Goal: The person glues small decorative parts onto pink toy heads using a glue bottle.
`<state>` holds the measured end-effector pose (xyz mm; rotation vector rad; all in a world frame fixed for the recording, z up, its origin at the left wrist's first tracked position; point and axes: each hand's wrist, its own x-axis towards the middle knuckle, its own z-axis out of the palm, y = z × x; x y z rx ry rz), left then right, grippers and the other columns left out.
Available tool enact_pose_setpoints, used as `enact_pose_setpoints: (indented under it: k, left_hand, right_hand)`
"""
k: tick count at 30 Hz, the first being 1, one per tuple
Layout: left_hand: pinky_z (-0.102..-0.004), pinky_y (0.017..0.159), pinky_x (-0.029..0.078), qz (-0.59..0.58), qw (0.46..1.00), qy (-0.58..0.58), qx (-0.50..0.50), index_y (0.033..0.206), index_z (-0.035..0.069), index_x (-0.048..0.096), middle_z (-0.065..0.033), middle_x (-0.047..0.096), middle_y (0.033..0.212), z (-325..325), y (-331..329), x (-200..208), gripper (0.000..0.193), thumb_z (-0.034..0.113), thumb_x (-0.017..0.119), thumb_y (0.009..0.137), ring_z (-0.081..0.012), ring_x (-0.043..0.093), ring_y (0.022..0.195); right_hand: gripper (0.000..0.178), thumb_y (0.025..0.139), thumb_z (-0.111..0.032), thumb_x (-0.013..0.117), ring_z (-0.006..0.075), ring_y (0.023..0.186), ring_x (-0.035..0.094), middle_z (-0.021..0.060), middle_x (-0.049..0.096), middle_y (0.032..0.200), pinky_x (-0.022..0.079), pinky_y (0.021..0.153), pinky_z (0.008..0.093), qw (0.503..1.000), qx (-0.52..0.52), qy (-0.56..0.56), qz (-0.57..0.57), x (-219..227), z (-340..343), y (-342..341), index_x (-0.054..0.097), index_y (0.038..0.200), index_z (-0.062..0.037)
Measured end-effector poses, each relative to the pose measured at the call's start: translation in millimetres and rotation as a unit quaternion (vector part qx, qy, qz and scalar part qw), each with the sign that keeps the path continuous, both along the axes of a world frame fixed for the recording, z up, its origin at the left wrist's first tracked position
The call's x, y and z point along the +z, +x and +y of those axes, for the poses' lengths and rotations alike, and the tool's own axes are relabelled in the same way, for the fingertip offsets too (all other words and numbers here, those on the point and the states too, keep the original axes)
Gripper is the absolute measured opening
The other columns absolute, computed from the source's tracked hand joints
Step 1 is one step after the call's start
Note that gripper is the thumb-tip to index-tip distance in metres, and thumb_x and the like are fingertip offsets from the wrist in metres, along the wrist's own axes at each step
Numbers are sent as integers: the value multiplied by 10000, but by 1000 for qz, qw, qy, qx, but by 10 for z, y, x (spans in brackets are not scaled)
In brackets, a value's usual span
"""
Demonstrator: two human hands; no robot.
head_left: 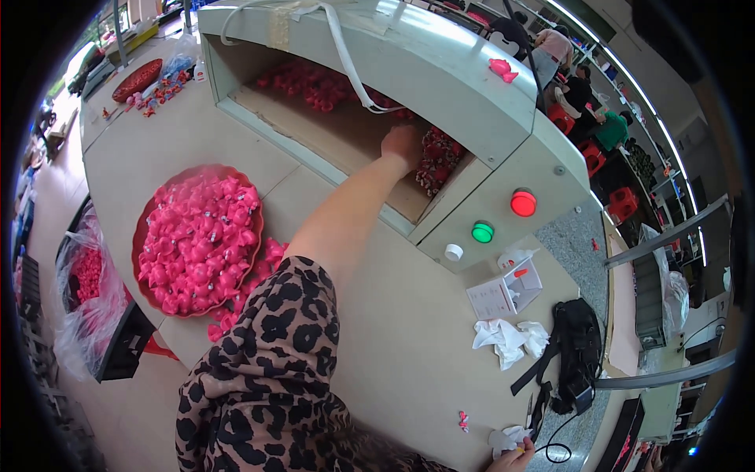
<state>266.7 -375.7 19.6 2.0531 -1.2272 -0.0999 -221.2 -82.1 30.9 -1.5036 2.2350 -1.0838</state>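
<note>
At twelve o'clock our left hand (401, 144) is inside the grey machine (440, 82) beside a pink cluster (439, 163), our right hand (515, 458) by white tissue (502, 440) at five — both hands' fingers we cannot tell open or closed.

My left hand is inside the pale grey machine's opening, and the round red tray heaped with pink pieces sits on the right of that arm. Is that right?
Not quite: the round red tray heaped with pink pieces sits on the left of that arm, as the head view shows. Your left hand is inside the pale grey machine's opening.
</note>
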Motion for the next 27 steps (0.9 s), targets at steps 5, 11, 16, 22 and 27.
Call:
enact_pose_setpoints:
  k: [5,11,16,22,27]
  left_hand:
    - [-404,753,446,48,996,-65,43,856,51,602,-180,579,918,-94,91,53,197,136,462,746,-334,534,905]
    - [-413,750,446,71,992,-99,29,908,64,584,-186,575,922,-251,184,-68,226,160,432,771,-338,543,880]
    - [-427,734,447,74,979,-176,75,974,51,533,-196,559,962,-287,504,-173,274,205,352,839,-363,533,891]
    - [-424,802,413,92,987,-129,36,1026,27,493,-231,492,1063,-907,1118,-583,315,232,339,844,-381,476,976]
    - [-398,844,398,-29,982,-149,116,1155,64,407,-214,376,1179,-577,870,-271,397,279,399,822,-361,454,1026]
  right_hand:
    - [293,833,-144,385,269,870,482,200,511,966,392,785,342,1000,-3,9,14,-27,15,-54,484,1001,73]
    - [293,841,-188,418,242,820,478,168,518,897,396,741,336,999,-35,25,16,-38,-12,-52,485,999,49]
    - [254,847,-198,420,179,747,473,103,516,826,400,667,293,995,-1,-4,-96,-138,21,-161,492,933,30]
    - [183,830,-179,447,129,732,452,38,475,792,389,652,262,995,9,45,-87,-116,-5,-167,458,906,-13]
    - [175,754,-107,514,139,746,449,46,477,815,382,681,261,998,-12,44,-32,-125,-3,-208,472,894,-10]
